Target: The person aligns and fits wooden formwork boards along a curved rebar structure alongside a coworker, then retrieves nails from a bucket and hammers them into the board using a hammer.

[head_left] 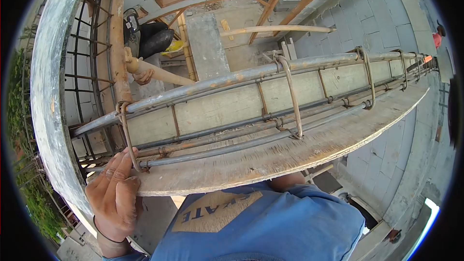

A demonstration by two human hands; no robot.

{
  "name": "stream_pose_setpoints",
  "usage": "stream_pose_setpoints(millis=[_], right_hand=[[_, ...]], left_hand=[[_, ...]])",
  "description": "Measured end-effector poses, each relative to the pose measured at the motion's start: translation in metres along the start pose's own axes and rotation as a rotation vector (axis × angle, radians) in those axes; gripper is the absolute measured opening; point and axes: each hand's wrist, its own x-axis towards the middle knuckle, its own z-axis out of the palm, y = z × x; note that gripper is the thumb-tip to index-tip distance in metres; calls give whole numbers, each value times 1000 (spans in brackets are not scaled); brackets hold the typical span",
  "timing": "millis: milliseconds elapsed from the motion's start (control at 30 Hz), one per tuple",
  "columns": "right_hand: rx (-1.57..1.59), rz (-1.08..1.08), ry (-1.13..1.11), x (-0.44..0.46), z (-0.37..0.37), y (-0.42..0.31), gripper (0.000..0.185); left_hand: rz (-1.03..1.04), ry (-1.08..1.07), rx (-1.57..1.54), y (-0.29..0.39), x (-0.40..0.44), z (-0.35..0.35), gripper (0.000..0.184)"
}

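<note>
My left hand (pixel 113 188) is closed on the left end of a plywood board (pixel 270 158). Its fingertips rest beside a bent steel clamp (pixel 129 137) and the end of a metal pipe (pixel 217 149). The board runs along one side of a long beam form, with thin reinforcing bars (pixel 261 97) inside and another board (pixel 208 111) on the far side. A second metal pipe (pixel 241 76) lies along the far top edge. Several bent clamps (pixel 291 96) straddle the form. My right forearm (pixel 287 182) passes beneath the board, which hides my right hand.
Beyond the form, a co-worker in dark clothing (pixel 153 38) is low down; another hand (pixel 143 76) shows near a wooden pole (pixel 164 72). A rebar cage (pixel 87 63) stands at left beside a pale column edge (pixel 50 87). Block walls (pixel 367 19) rise at right.
</note>
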Motion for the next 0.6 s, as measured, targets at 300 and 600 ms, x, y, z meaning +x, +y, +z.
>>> stream_pose_setpoints(millis=[300, 600], right_hand=[[-30, -30, -66, 5, -17, -19, 95], [-107, -25, -20, 11, -25, -13, 95]], left_hand=[[45, 52, 50, 0, -2, -4, 19], [61, 11, -76, -3, 7, -9, 24]])
